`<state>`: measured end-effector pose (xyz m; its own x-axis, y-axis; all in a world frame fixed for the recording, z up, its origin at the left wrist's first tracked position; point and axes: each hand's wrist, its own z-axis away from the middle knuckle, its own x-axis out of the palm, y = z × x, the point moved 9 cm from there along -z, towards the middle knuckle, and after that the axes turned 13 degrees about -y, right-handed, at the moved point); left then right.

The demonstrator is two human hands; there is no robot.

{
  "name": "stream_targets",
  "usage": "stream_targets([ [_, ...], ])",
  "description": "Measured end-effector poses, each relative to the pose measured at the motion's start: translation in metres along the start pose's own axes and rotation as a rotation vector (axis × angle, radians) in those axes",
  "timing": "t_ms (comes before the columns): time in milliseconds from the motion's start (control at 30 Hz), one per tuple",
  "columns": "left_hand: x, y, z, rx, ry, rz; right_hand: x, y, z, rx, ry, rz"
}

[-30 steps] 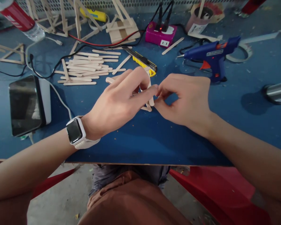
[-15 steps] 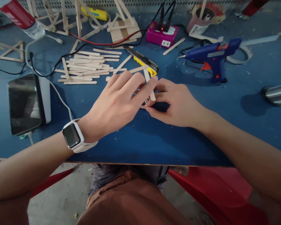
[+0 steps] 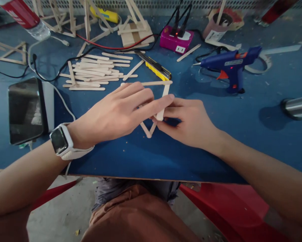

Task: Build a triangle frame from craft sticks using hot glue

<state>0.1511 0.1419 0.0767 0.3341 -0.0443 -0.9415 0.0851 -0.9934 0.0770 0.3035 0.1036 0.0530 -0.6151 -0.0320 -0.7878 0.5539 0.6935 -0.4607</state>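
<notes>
Pinched the stick frame [image 3: 160, 115] in the right hand [image 3: 191, 121], partly under the left hand [image 3: 113, 112] with its grip too hidden to tell, at six o'clock from the yellow cutter [image 3: 156, 70], seemingly light, stiff, fragile-jointed, best held mid-stick.

"Glue gun [image 3: 233, 69]?"
"Blue, with an orange-red trigger [image 3: 223, 75]."
"Left of it?"
"Yellow-and-black utility knife [image 3: 157, 69], pale-wood craft-stick frame [image 3: 161, 113], magenta socket block [image 3: 170, 42]."
"And the worktop [image 3: 130, 158] beneath it?"
"Blue too, with pale flecks [image 3: 126, 142]."

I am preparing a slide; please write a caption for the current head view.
Both hands handle a wooden-stick frame at a blue table, a utility knife and glue gun nearby.
</notes>
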Motion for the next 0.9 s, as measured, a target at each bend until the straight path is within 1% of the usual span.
stream_targets([
  [100,-0.005,0.002,0.011,0.061,-0.072,-0.001,0.006,-0.011,0.0,0.04,-0.055,-0.13],
  [200,-0.012,0.002,0.023,0.075,-0.076,-0.024,0.012,-0.012,-0.001,0.106,-0.121,-0.266],
  [267,-0.015,0.006,0.026,0.118,-0.064,-0.035,0.012,-0.008,-0.002,0.13,-0.145,-0.315],
  [333,-0.017,0.01,0.026,0.171,-0.048,-0.054,0.007,0.002,-0.003,0.178,-0.139,-0.337],
  [400,-0.017,0.012,0.025,0.197,-0.032,-0.074,-0.001,0.017,-0.002,0.267,-0.097,-0.36],
  [467,-0.018,0.012,0.024,0.196,-0.022,-0.078,-0.008,0.032,0.001,0.357,-0.048,-0.394],
  [533,-0.018,0.011,0.024,0.188,-0.01,-0.055,-0.011,0.039,0.003,0.376,-0.04,-0.405],
  [567,-0.018,0.011,0.025,0.182,-0.005,-0.035,-0.01,0.037,0.002,0.351,-0.066,-0.379],
  [600,-0.018,0.01,0.025,0.175,-0.003,-0.013,-0.01,0.033,0.001,0.297,-0.1,-0.328],
  [667,-0.016,0.01,0.025,0.168,0.002,0.024,-0.006,0.013,-0.001,0.111,-0.172,-0.167],
  [733,-0.015,0.011,0.025,0.175,0.018,0.042,0.0,-0.013,0.001,-0.109,-0.234,0.024],
  [767,-0.015,0.011,0.025,0.178,0.024,0.045,0.005,-0.025,0.004,-0.193,-0.264,0.107],
  [800,-0.014,0.012,0.024,0.176,0.032,0.048,0.01,-0.034,0.006,-0.247,-0.301,0.176],
  [833,-0.014,0.011,0.024,0.169,0.038,0.052,0.016,-0.041,0.008,-0.268,-0.342,0.229],
  [900,-0.014,0.011,0.023,0.152,0.048,0.057,0.025,-0.051,0.01,-0.25,-0.403,0.289],
])
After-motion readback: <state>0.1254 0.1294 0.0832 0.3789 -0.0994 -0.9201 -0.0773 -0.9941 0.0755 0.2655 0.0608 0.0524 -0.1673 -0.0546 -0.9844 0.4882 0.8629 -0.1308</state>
